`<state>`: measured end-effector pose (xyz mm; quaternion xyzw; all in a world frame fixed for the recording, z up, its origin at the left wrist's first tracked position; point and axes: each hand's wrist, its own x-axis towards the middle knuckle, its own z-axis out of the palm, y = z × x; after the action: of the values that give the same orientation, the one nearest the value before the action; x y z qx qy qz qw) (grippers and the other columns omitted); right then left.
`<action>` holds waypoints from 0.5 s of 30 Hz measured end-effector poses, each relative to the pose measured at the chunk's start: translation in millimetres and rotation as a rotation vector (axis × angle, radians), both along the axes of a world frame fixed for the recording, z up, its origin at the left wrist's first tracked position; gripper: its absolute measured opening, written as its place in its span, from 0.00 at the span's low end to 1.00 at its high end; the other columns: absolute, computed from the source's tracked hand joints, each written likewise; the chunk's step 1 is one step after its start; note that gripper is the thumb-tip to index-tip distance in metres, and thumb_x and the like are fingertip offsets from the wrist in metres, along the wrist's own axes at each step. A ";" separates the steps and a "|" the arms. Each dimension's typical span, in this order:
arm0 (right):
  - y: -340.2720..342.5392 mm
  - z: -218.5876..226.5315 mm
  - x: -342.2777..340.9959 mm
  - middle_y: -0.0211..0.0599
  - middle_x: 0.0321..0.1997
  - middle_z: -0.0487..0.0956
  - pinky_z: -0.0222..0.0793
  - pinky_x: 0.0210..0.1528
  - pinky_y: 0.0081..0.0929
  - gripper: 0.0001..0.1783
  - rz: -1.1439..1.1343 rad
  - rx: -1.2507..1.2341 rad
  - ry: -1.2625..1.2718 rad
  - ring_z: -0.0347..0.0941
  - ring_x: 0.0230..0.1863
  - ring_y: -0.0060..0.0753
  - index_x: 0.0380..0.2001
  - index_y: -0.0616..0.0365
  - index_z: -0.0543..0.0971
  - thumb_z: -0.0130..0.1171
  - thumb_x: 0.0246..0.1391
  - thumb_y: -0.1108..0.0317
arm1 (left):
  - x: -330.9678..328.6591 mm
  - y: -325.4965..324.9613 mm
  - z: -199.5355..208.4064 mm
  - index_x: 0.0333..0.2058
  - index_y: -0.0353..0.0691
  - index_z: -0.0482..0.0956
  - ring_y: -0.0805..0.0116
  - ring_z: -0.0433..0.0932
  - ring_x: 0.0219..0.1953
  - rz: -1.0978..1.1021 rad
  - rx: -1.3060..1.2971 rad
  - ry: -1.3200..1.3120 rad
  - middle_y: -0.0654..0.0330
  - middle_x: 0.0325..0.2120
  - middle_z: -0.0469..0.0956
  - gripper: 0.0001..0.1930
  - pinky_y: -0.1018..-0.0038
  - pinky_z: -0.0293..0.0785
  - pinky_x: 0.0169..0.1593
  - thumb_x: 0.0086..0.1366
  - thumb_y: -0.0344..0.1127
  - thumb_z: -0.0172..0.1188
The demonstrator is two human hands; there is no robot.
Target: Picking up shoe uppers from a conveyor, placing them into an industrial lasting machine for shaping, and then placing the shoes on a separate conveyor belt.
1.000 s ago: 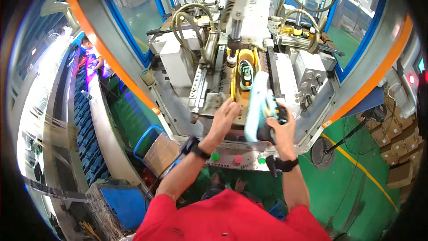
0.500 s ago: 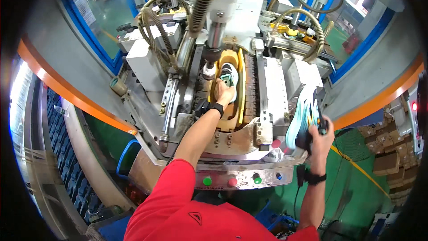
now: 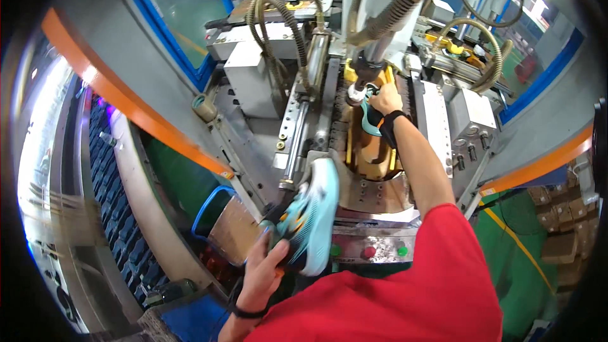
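Observation:
Low at the left, my left hand (image 3: 261,273) grips a teal and white sports shoe (image 3: 315,218) with orange details, its pale sole side facing right. Farther off, my right hand (image 3: 386,99) is closed on another teal shoe (image 3: 369,122), which sits inside the long yellow mould (image 3: 372,168) of the machine. My fingers hide much of that shoe's upper. A metal press rod with a dark head (image 3: 366,71) stands just left of and above my right hand.
Steel side rails (image 3: 299,145) and a white block (image 3: 472,114) flank the mould. Along the front runs a panel with a red button (image 3: 369,253) and green ones. An orange curved edge (image 3: 136,101) bounds the left, with stacked boxes (image 3: 560,240) at the far right.
My left hand has drawn a shoe out of the mould toward me and to the left. My right hand has carried its teal shoe from the right side into the mould. The view has shifted.

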<state>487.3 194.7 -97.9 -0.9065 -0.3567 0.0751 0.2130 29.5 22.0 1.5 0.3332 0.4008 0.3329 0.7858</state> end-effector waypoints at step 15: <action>-212.1 -2.1 -259.1 0.44 0.30 0.75 0.70 0.41 0.41 0.04 0.850 0.511 0.116 0.74 0.35 0.49 0.31 0.60 0.77 0.59 0.49 0.76 | -99.1 -186.7 -41.1 0.48 0.32 0.76 0.68 0.80 0.43 0.871 -0.202 0.167 0.59 0.42 0.79 0.16 0.69 0.77 0.46 0.69 0.38 0.56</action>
<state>228.1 -17.5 -100.0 -0.5943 -0.6890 0.1159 0.3983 -69.6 -164.6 -39.6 0.0810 0.5962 0.5636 0.5660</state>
